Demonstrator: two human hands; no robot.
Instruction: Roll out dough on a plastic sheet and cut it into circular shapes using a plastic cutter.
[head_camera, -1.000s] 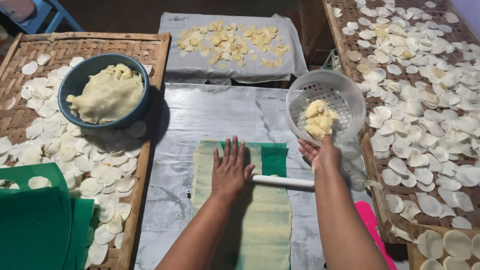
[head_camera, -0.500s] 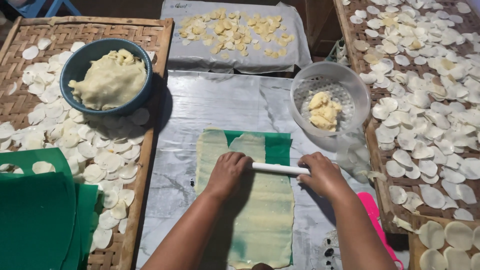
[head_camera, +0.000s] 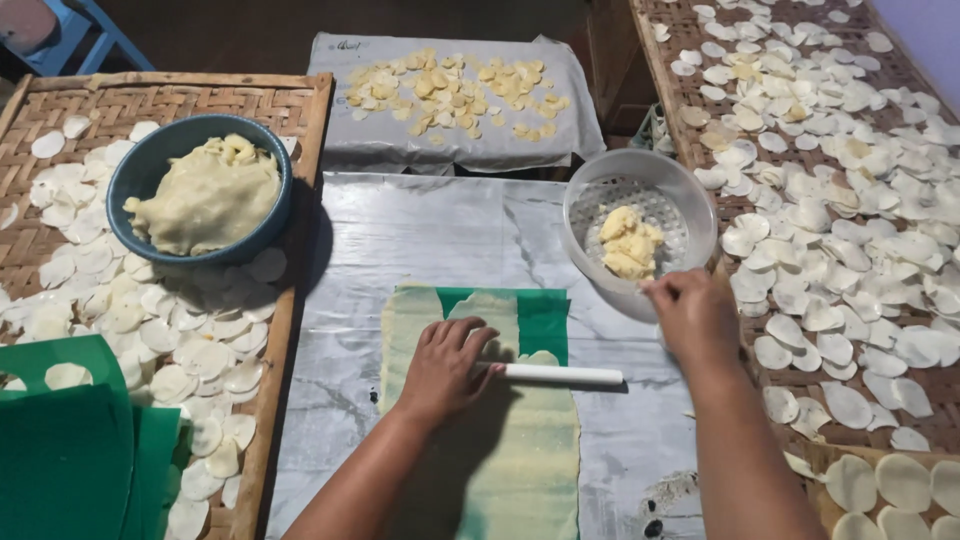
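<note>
While the left hand (head_camera: 445, 368) presses flat and open on the rolling pin (head_camera: 560, 375) to steady it over the dough sheet (head_camera: 520, 450), the right hand (head_camera: 695, 315), fingers pinched together, hovers at the strainer bowl (head_camera: 640, 235) rim

One view only, from the head, looking steeply down and forward over the bench (head_camera: 440, 230). It sits close: both forearms enter from the bottom edge, woven trays (head_camera: 300, 110) cut off at either side.

Left hand (head_camera: 445, 365) palm-down, right hand (head_camera: 693, 312) loosely curled
</note>
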